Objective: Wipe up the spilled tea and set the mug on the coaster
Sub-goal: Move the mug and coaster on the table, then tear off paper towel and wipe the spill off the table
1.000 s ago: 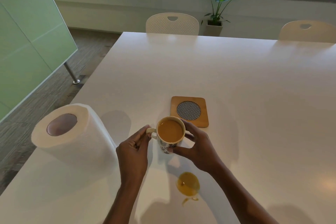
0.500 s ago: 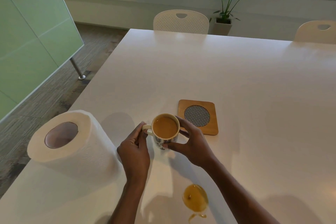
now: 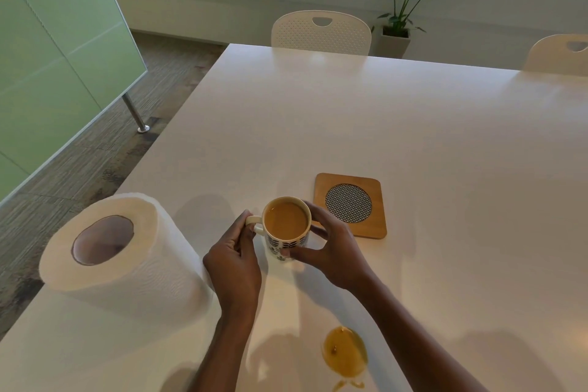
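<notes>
Just left of the wooden coaster (image 3: 350, 204), we hold the brim-full patterned mug (image 3: 286, 227), left hand (image 3: 234, 259) pinching its handle, right hand (image 3: 331, 251) cupping its side. We should carry it level and slowly; the tea puddle (image 3: 345, 352) remains unwiped.

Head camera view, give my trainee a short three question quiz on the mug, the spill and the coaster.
1. True or false: the mug already stands on the coaster.
2. Which hand is at the mug's handle? A) left hand B) right hand
3. Fill in: the tea spill lies ____ the person than the mug does.

Key:
1. False; the mug is beside the coaster, to its left.
2. A; the right hand wraps the mug's body.
3. Nearer; it is unwiped, with the paper towel roll upright at the left.
</notes>
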